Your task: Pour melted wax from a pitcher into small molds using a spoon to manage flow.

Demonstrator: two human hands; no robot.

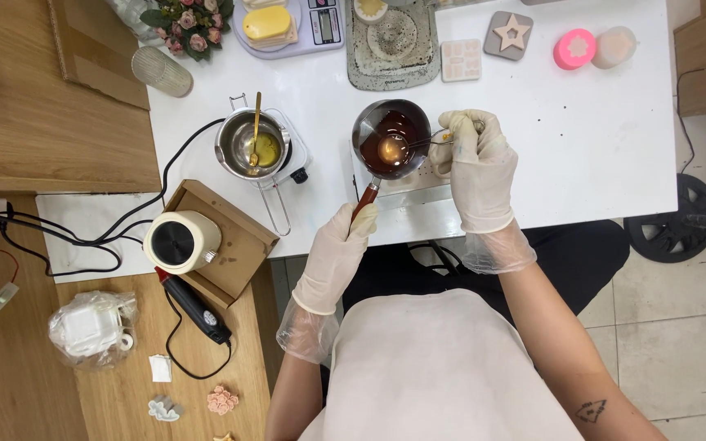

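A small steel pot [391, 135] of dark reddish-brown liquid sits on a hot plate on the white table [582, 147]. My left hand [337, 257], in a pale glove, grips the pot's red-brown handle [365, 196] at the table's front edge. My right hand [475, 167], also gloved, holds a metal spoon [398, 147] by its stem, with the bowl of the spoon inside the pot above the liquid.
A second steel pot [253, 145] with yellow liquid and a gold spoon stands on another hot plate to the left. A scale [292, 24], silicone moulds [508, 34], a pink mould [574, 48], flowers [189, 23] and a ribbed glass [162, 72] line the far edge. A cream cylinder [180, 242] rests on a cardboard box.
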